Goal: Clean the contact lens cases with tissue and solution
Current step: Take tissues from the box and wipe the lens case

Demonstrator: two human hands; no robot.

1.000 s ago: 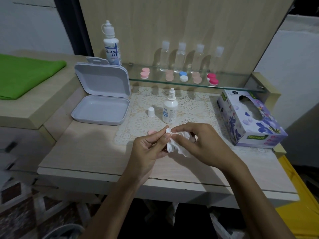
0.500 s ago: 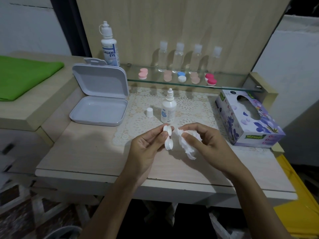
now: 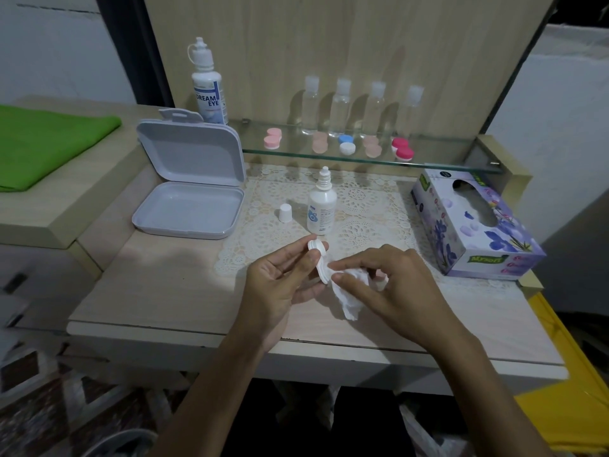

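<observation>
While the left hand (image 3: 283, 275) pinches the small white plastic twin-cup lens case (image 3: 320, 261) edge-on at worktop centre, right-hand fingers (image 3: 349, 281) curl round crumpled white tissue (image 3: 346, 296) at its four o'clock; light, rigid, likely slippery, best gripped by rims.

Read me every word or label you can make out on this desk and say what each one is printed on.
"DREAM EYE": on the tall solution bottle by the open white case.
"Mysoft": on the green patch at the end of the tissue box.
Small dropper bottle on the lace mat: a blue logo and print too small to read.
Round dark mark on the tissue box top: unreadable.
</observation>
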